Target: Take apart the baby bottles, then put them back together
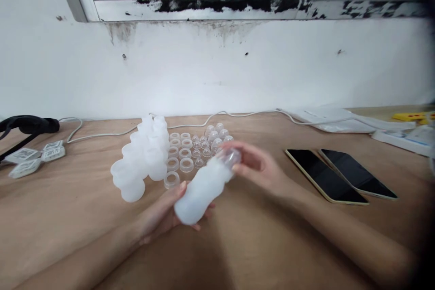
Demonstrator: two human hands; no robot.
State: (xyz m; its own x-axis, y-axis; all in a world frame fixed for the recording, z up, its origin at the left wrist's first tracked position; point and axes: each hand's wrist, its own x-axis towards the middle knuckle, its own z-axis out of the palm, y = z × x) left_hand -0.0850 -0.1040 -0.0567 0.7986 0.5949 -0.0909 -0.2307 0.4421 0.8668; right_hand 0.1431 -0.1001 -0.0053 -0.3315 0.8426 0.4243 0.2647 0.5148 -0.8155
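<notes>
My left hand (170,210) is wrapped round the lower part of a frosted white bottle (200,192), which tilts up to the right. At its top end, my right hand (249,165) pinches a clear dome cap (231,157) that sits over the bottle's neck. Behind them on the table stand several frosted bottles (131,167) in a cluster. Beside these lie rows of translucent rings (186,164), several small clear nipples (199,162) and several clear dome caps (213,136).
Two dark-screened phones (326,176) lie on the right of the wooden table (78,208). White tags (25,167) and a black strap (30,124) are at left. A cable (204,124), plastic packaging (326,118) and a power strip (404,140) lie near the wall.
</notes>
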